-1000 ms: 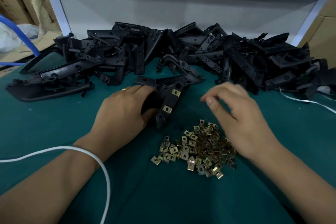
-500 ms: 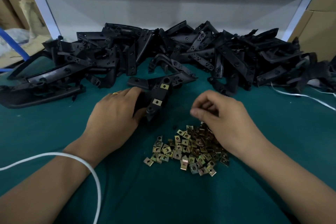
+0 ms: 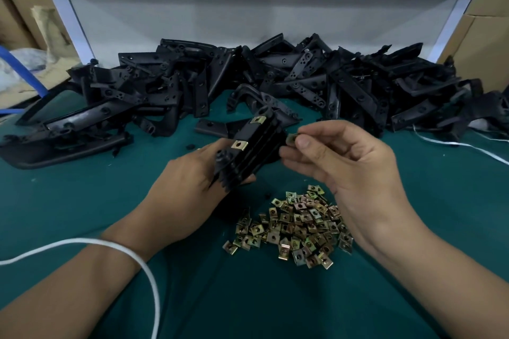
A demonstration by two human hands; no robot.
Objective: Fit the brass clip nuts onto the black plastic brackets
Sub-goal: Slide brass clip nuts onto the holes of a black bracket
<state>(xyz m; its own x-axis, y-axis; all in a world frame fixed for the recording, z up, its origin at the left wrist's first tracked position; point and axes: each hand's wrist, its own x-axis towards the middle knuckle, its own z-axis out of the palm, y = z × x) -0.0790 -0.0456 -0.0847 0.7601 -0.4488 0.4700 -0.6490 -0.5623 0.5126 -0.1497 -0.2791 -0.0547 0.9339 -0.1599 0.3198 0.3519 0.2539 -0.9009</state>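
My left hand grips a black plastic bracket and holds it tilted above the green mat. Two brass clip nuts sit on its edge, one near its top and one lower down. My right hand pinches a single brass clip nut between thumb and forefinger, just right of the bracket and close to it. A loose heap of brass clip nuts lies on the mat below both hands.
A long pile of black plastic brackets runs across the back of the green mat. A white cord loops over my left forearm, and another trails at the right. Cardboard boxes flank a white frame.
My right hand has picked one clip nut from the heap and raised it beside the bracket. My left hand has lifted and tilted the bracket off the mat.
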